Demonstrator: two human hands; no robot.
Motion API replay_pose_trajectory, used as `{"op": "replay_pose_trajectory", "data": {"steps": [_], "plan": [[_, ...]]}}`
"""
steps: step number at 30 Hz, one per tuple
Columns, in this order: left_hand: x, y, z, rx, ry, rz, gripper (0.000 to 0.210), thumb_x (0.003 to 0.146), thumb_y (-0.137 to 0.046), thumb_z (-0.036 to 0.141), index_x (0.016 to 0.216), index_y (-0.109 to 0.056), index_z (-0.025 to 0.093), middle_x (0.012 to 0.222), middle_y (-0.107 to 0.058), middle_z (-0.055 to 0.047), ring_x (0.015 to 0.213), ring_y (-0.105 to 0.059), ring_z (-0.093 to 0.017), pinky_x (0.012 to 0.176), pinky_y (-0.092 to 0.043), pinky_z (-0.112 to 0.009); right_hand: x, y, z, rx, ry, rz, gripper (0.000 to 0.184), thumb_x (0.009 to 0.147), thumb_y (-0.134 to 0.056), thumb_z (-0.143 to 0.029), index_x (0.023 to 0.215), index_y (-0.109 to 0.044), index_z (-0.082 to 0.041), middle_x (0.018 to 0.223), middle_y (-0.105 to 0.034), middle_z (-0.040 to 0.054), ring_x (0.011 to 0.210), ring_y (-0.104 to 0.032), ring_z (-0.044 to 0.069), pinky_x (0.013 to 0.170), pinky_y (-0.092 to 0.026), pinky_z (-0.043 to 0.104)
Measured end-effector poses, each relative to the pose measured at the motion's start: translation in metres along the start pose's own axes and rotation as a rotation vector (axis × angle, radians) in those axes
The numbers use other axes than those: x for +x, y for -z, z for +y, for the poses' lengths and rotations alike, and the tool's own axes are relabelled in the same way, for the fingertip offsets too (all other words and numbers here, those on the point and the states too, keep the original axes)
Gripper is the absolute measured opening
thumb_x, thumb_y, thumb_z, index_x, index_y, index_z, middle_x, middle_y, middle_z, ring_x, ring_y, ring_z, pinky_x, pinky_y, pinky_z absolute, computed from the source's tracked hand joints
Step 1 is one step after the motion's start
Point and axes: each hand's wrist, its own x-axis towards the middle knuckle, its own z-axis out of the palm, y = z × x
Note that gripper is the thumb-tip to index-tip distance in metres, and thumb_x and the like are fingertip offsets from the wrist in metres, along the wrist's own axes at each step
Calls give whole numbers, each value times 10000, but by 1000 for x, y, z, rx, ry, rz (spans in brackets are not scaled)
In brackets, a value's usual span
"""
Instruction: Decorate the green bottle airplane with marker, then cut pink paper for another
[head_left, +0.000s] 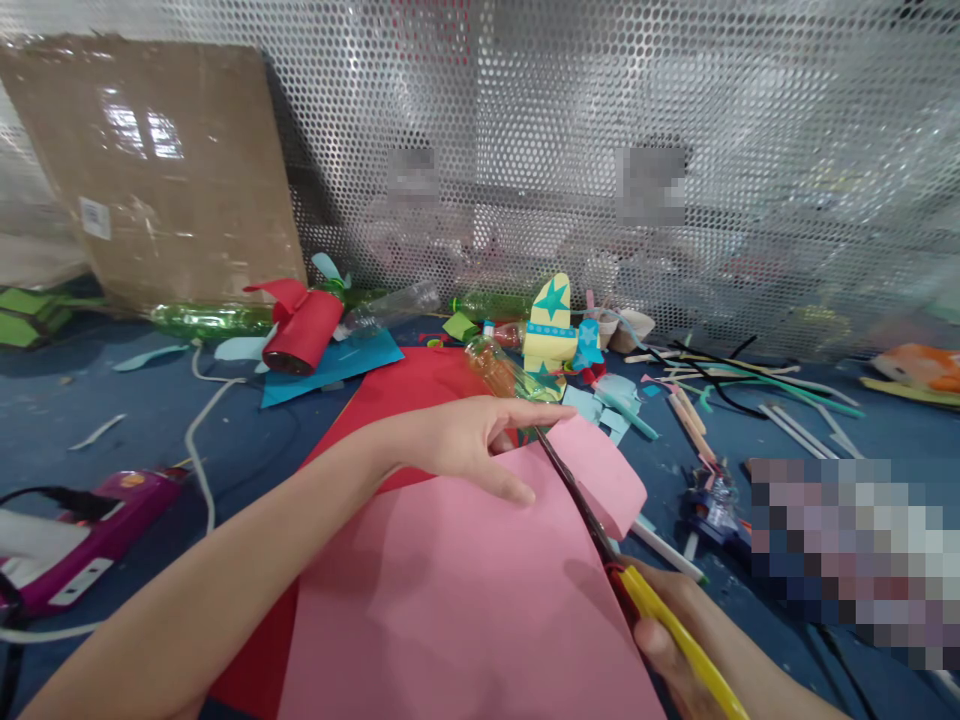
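A large sheet of pink paper (465, 590) fills the near middle, lying over red paper (405, 390). Scissors (664, 620) with yellow handles and dark blades are gripped in my right hand (675, 610) at the sheet's right side. The blades run along a cut, and a pink strip (600, 470) curls away to their right. My left hand (476, 450) is stretched over the sheet's far edge, thumb and index finger apart. Its thumb rests on the pink paper; its index fingertip touches the strip near the scissor tips. The other left fingers are mostly hidden.
A purple power strip (112, 530) with cables lies at left. Further back are a red-wrapped bottle (304, 330), blue paper (337, 365), a yellow star-decorated piece (551, 335) and clear bottles. A cardboard sheet (165, 180) leans on the perforated metal wall (540, 120). Paper strips (757, 375) lie at right.
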Motion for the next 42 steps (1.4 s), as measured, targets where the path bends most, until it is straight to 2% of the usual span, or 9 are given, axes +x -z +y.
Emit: {"op": "replay_pose_trajectory", "data": {"steps": [6, 9, 12, 15, 19, 26, 29, 33, 42], "plan": [[1, 8, -10, -19, 64, 51, 903, 739, -753, 287, 1514, -290, 265, 1031, -713, -33, 785, -666, -185, 655, -473, -251, -7, 12, -2, -192, 35, 100, 652, 819, -347, -769, 947, -686, -226, 669, -637, 74, 607, -606, 245, 549, -510, 317], [3, 15, -17, 110, 128, 114, 908, 754, -716, 313, 1527, -241, 280, 1128, -695, -51, 802, -666, -197, 681, -479, -279, -9, 21, -1, -294, 63, 155, 595, 873, -324, -708, 976, -653, -224, 689, -664, 72, 612, -638, 238, 542, -528, 310], [5, 20, -23, 269, 192, 225, 894, 748, -686, 282, 1526, -247, 281, 1343, -579, -74, 819, -633, -185, 748, -468, -301, -6, 37, 3, -492, -98, 365, 457, 931, -335, -591, 897, -600, -221, 681, -684, 64, 557, -646, 208, 492, -509, 285], [6, 22, -26, 320, 234, 277, 901, 738, -647, 226, 1533, -227, 271, 1467, -454, -93, 834, -617, -183, 777, -455, -308, 3, 57, 13, -833, -253, 615, 424, 879, -396, -562, 944, -590, -191, 734, -722, 133, 656, -704, 299, 539, -521, 355], [5, 25, -27, 348, 236, 251, 867, 740, -646, 237, 1521, -272, 272, 1434, -492, -89, 807, -615, -179, 753, -448, -299, 16, 72, 28, -1067, -451, 580, 299, 851, -469, -437, 895, -589, -166, 667, -706, 137, 647, -714, 341, 499, -477, 356], [0, 29, -29, 247, 139, 107, 798, 798, -671, 313, 1507, -308, 276, 1182, -683, -46, 982, -640, -246, 833, -469, -331, 26, 67, 34, -1050, -364, 570, 368, 832, -545, -423, 1027, -616, -119, 872, -746, 176, 788, -726, 341, 570, -509, 368], [1, 29, -32, 148, 91, 73, 792, 809, -683, 297, 1506, -306, 277, 1338, -603, -63, 1147, -598, -266, 930, -459, -351, 28, 61, 36, -1033, -302, 571, 399, 831, -557, -389, 1109, -609, -107, 969, -741, 178, 867, -721, 328, 644, -539, 377], [0, 32, -32, 125, 49, 79, 788, 805, -706, 285, 1495, -325, 283, 1556, -332, -54, 1361, -415, -280, 1035, -410, -342, 26, 47, 35, -1013, -228, 531, 380, 848, -550, -355, 1141, -619, -122, 945, -752, 147, 810, -732, 293, 654, -562, 371], [0, 31, -23, 52, 98, 56, 794, 797, -704, 245, 1492, -324, 280, 1559, -319, -59, 1375, -392, -293, 1059, -398, -384, 22, 33, 29, -1042, -196, 522, 360, 851, -506, -201, 1174, -612, -83, 915, -744, 198, 833, -726, 341, 725, -569, 442]]}}
